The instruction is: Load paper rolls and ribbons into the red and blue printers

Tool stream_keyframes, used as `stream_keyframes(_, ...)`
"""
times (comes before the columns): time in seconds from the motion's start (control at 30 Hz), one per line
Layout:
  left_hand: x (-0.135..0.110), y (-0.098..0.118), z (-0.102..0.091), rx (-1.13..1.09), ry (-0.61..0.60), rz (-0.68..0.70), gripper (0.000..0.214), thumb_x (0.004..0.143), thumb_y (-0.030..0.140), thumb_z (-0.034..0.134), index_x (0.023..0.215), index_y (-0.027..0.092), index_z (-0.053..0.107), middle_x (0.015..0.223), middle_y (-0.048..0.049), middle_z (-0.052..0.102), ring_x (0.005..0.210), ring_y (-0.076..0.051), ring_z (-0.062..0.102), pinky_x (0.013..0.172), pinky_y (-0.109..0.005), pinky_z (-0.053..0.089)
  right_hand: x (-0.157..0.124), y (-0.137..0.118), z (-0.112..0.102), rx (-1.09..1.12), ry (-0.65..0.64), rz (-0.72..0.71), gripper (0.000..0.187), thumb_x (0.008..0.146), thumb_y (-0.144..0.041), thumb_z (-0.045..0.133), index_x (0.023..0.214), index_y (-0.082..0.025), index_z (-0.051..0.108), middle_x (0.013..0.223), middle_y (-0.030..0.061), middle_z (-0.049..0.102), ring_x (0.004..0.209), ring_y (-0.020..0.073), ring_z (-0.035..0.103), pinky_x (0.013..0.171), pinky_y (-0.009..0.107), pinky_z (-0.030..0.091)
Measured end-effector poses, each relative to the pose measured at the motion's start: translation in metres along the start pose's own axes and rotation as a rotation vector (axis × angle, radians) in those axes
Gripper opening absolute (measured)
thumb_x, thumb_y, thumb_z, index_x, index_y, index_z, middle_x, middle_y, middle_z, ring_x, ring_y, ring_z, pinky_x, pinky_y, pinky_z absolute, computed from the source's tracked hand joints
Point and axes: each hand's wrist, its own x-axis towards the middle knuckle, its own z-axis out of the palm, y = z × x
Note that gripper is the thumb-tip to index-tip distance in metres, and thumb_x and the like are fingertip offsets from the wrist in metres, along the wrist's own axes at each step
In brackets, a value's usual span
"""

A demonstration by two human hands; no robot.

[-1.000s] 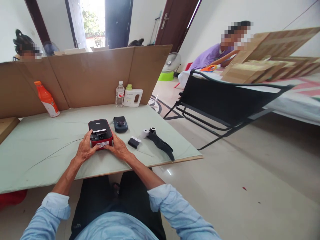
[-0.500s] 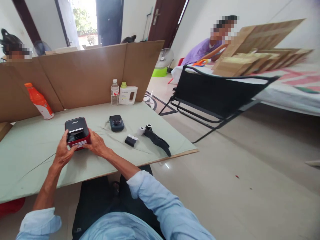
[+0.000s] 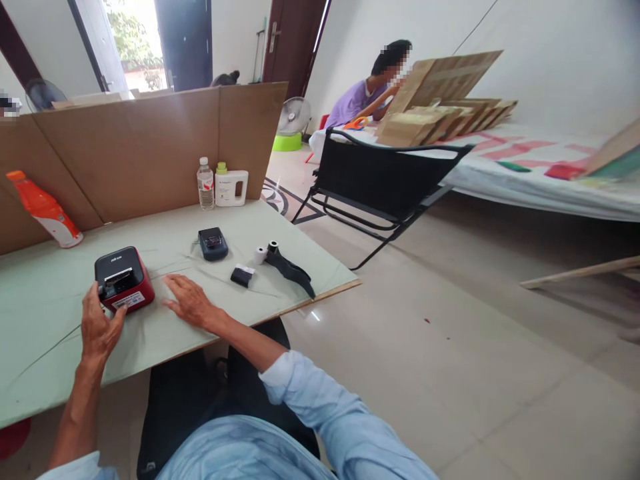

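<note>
A red and black label printer (image 3: 123, 279), with a white sticker on its front, sits on the left part of the table. My left hand (image 3: 100, 327) grips its front left corner, thumb on the front and fingers along the side. To the printer's right, my right hand (image 3: 190, 301) is just above the tabletop, fingers apart and holding nothing. Further right stands a smaller dark blue portable printer (image 3: 213, 245). Beside it lie a small black block with a white end (image 3: 243, 275), a white paper roll (image 3: 260, 255) and a black curved strip (image 3: 291, 270) with a roll at its end.
A cardboard screen (image 3: 160, 147) lines the table's back edge. Before it stand an orange bottle (image 3: 45, 208), a clear water bottle (image 3: 205, 185) and a white jug (image 3: 231, 187). To the right are a black folding chair (image 3: 380, 177) and a person in purple (image 3: 357, 100) beside cardboard boxes (image 3: 415, 127).
My right hand has let go of the label printer and moved off to its right. My left hand stays at the printer. The whole view has swung to the right.
</note>
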Motion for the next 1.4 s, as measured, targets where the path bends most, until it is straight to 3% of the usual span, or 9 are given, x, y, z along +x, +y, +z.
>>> stream_keyframes(0.23,-0.034,0.055,0.005,0.154,0.193,0.155,0.054,0.088,0.029,0.066,0.140,0.013,0.057,0.145,-0.0250,0.054,0.142,-0.044,0.049,0.120,-0.065,0.039,-0.061,0.057,-0.059,-0.247,0.254,0.161,0.033,0.100,-0.022,0.059,0.130,-0.015,0.070,0.138,0.0189,0.067,0.129,0.0323,0.059,0.114,0.051,0.047)
stream_keyframes(0.37,-0.031,0.083,0.027,0.066,0.053,0.278,0.042,0.088,0.022,0.063,0.130,0.018,0.063,0.138,-0.0192,0.060,0.136,-0.037,0.056,0.120,-0.057,0.044,-0.075,0.081,-0.066,-0.316,0.338,0.259,0.031,0.097,-0.021,0.061,0.127,-0.017,0.070,0.135,0.0184,0.068,0.128,0.0343,0.057,0.109,0.053,0.047)
stream_keyframes(0.5,0.010,0.099,0.073,-0.034,-0.263,0.345,0.050,0.085,0.026,0.066,0.135,0.020,0.062,0.146,-0.0165,0.060,0.138,-0.034,0.058,0.119,-0.052,0.048,-0.081,0.089,-0.062,-0.348,0.348,0.350,0.034,0.094,-0.021,0.065,0.127,-0.017,0.068,0.139,0.0198,0.066,0.129,0.0356,0.056,0.109,0.054,0.045)
stream_keyframes(0.67,0.081,0.118,0.138,-0.085,-0.524,0.277,0.076,0.076,0.034,0.079,0.146,0.017,0.055,0.149,-0.0183,0.062,0.141,-0.037,0.058,0.120,-0.051,0.046,-0.072,0.089,-0.066,-0.337,0.361,0.353,0.038,0.096,-0.025,0.064,0.134,-0.017,0.065,0.144,0.0200,0.064,0.134,0.0353,0.054,0.118,0.056,0.039)
stream_keyframes(0.8,0.109,0.136,0.177,-0.120,-0.611,0.174,0.095,0.070,0.036,0.086,0.153,0.017,0.045,0.144,-0.0189,0.066,0.133,-0.037,0.065,0.110,-0.047,0.053,-0.038,0.096,-0.084,-0.262,0.342,0.387,0.046,0.101,-0.033,0.059,0.144,-0.015,0.058,0.150,0.0218,0.059,0.139,0.0348,0.053,0.119,0.054,0.040)
stream_keyframes(0.9,0.114,0.146,0.194,-0.141,-0.611,0.101,0.103,0.068,0.035,0.087,0.157,0.017,0.038,0.138,-0.0181,0.070,0.122,-0.035,0.071,0.104,-0.046,0.056,-0.006,0.109,-0.102,-0.207,0.221,0.472,0.047,0.105,-0.038,0.053,0.143,-0.010,0.055,0.151,0.0236,0.058,0.138,0.0338,0.055,0.115,0.049,0.044)
stream_keyframes(1.07,0.111,0.157,0.201,-0.140,-0.558,0.049,0.097,0.070,0.034,0.084,0.154,0.020,0.039,0.131,-0.0148,0.074,0.118,-0.034,0.073,0.101,-0.045,0.057,0.029,0.126,-0.117,-0.102,-0.004,0.589,0.038,0.105,-0.041,0.053,0.128,-0.012,0.063,0.129,0.0192,0.072,0.119,0.0320,0.069,0.099,0.040,0.053)
stream_keyframes(1.23,0.109,0.157,0.194,-0.137,-0.518,0.070,0.093,0.071,0.032,0.081,0.154,0.020,0.041,0.132,-0.0143,0.074,0.121,-0.035,0.072,0.103,-0.045,0.057,0.040,0.121,-0.113,-0.083,-0.002,0.574,0.033,0.103,-0.037,0.055,0.124,-0.015,0.066,0.125,0.0157,0.075,0.114,0.0298,0.071,0.093,0.035,0.055)
stream_keyframes(1.4,0.101,0.141,0.168,-0.123,-0.443,0.085,0.100,0.070,0.033,0.081,0.159,0.021,0.038,0.136,-0.0153,0.072,0.114,-0.034,0.075,0.099,-0.044,0.059,0.038,0.096,-0.100,-0.087,0.058,0.506,0.034,0.102,-0.041,0.055,0.124,-0.017,0.065,0.125,0.0140,0.075,0.114,0.0289,0.070,0.096,0.036,0.055)
